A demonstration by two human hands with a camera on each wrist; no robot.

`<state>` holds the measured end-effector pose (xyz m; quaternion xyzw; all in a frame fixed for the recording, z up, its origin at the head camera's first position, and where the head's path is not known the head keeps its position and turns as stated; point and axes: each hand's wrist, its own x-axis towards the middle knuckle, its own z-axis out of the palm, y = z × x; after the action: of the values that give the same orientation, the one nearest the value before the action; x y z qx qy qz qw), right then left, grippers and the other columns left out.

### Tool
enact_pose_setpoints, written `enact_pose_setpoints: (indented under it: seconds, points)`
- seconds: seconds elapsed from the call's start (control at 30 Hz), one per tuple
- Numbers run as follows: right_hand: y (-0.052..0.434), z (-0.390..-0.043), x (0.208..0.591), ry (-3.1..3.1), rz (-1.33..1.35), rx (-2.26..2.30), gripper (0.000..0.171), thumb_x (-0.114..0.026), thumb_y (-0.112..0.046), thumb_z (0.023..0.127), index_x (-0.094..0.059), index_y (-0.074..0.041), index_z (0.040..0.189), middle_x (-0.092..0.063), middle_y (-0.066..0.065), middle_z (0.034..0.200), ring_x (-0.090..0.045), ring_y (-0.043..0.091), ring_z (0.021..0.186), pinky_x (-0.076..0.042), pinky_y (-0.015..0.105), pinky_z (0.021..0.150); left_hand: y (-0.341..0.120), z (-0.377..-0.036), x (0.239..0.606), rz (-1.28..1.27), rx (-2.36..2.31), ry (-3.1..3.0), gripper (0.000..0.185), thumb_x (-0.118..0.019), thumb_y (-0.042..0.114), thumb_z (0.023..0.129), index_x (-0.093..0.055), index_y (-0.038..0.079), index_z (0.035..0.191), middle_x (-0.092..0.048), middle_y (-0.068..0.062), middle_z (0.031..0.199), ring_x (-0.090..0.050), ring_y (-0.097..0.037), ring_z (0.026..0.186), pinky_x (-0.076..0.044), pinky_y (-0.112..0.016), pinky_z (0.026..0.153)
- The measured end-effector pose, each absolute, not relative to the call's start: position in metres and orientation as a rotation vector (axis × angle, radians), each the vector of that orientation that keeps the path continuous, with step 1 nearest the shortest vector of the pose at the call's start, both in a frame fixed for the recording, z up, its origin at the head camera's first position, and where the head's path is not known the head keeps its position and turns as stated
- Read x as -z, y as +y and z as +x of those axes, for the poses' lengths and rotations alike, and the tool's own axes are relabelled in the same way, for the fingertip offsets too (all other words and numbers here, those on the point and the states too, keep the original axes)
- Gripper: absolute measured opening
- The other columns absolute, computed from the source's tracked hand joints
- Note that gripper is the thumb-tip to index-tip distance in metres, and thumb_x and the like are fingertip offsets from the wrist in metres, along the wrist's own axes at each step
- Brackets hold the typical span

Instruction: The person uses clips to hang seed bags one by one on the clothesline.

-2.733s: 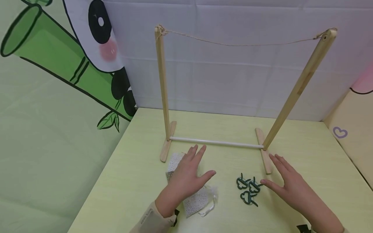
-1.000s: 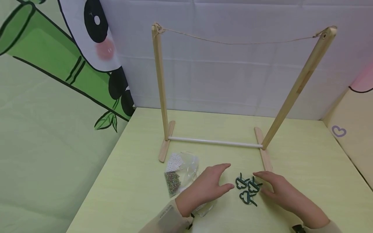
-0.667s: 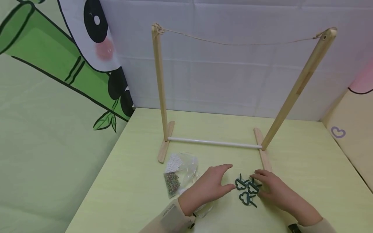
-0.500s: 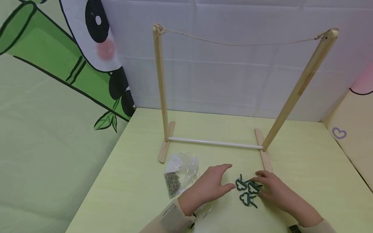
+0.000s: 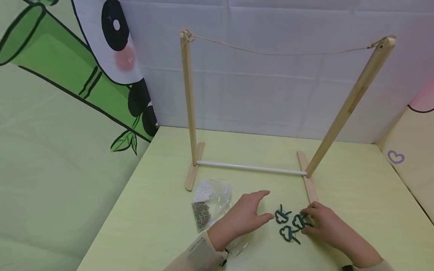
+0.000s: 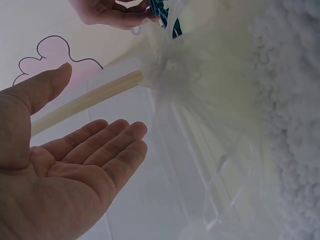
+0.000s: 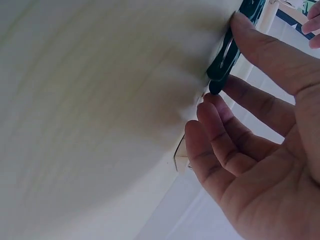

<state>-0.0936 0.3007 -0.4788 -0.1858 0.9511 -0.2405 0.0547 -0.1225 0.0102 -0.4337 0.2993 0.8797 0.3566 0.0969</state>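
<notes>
Three dark green clips lie on the pale yellow table [image 5: 162,210] in the head view. My right hand [image 5: 304,222] pinches the right-hand clip [image 5: 298,221] between thumb and fingertips. The right wrist view shows that hand [image 7: 224,59] with the thumb above the clip [image 7: 220,69] and a finger under it. The other two clips [image 5: 280,215] [image 5: 288,233] lie loose just left of it. My left hand [image 5: 261,207] rests flat and open on the table, its thumb near the left clip. In the left wrist view that hand [image 6: 100,107] shows straight fingers holding nothing.
A clear plastic bag [image 5: 211,201] of white and dark beads lies left of my left hand and fills the left wrist view [image 6: 225,125]. Behind stands a wooden frame [image 5: 188,98] with a string [image 5: 278,53] across its top and a white rod [image 5: 251,168] at its base.
My left hand slid off the bead bag to beside the clips. My right hand moved in from the right, curled its fingers onto the right-hand clip and drew it slightly right.
</notes>
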Motion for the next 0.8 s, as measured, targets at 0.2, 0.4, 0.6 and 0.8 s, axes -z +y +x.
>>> enact_pose_setpoints:
  seconds: [0.2, 0.4, 0.6, 0.8]
  points:
    - [0.3032, -0.0896, 0.4745, 2.863, -0.53, 0.784, 0.057, -0.094, -0.017, 0.069, -0.071, 0.0, 0.118, -0.059, -0.002, 0.1, -0.055, 0.015, 0.085, -0.052, 0.031, 0.069, 0.0082, -0.1229, 0.4344, 0.864, -1.052, 2.605, 0.06, -0.073, 0.03, 0.096, -0.052, 0.005, 0.146, -0.06, -0.009, 0.14, -0.055, -0.022, 0.128, -0.045, -0.033, 0.105]
    - [0.3061, -0.0895, 0.4706, 2.831, -0.585, 0.779, 0.04, -0.092, -0.011, 0.072, -0.073, -0.006, 0.106, -0.06, -0.003, 0.102, -0.057, 0.016, 0.088, -0.054, 0.036, 0.076, 0.0061, -0.1237, 0.4353, 0.841, -1.06, 2.59, 0.06, -0.073, 0.031, 0.097, -0.052, 0.006, 0.147, -0.059, -0.008, 0.141, -0.055, -0.022, 0.129, -0.044, -0.033, 0.105]
    - [0.3076, -0.0895, 0.4714, 2.852, -0.569, 0.758, 0.029, -0.088, -0.006, 0.074, -0.074, -0.01, 0.099, -0.061, -0.006, 0.1, -0.059, 0.014, 0.09, -0.055, 0.038, 0.08, 0.0047, -0.1244, 0.4371, 0.82, -1.069, 2.585, 0.06, -0.072, 0.032, 0.097, -0.052, 0.006, 0.147, -0.059, -0.009, 0.141, -0.054, -0.022, 0.129, -0.044, -0.033, 0.105]
    - [0.3106, -0.0897, 0.4697, 2.867, -0.549, 0.761, 0.026, -0.087, -0.007, 0.076, -0.074, -0.007, 0.099, -0.065, -0.006, 0.097, -0.061, 0.016, 0.086, -0.055, 0.038, 0.075, 0.0027, -0.1248, 0.4378, 0.796, -1.075, 2.598, 0.059, -0.073, 0.03, 0.096, -0.053, 0.006, 0.146, -0.06, -0.01, 0.139, -0.055, -0.023, 0.128, -0.045, -0.035, 0.105]
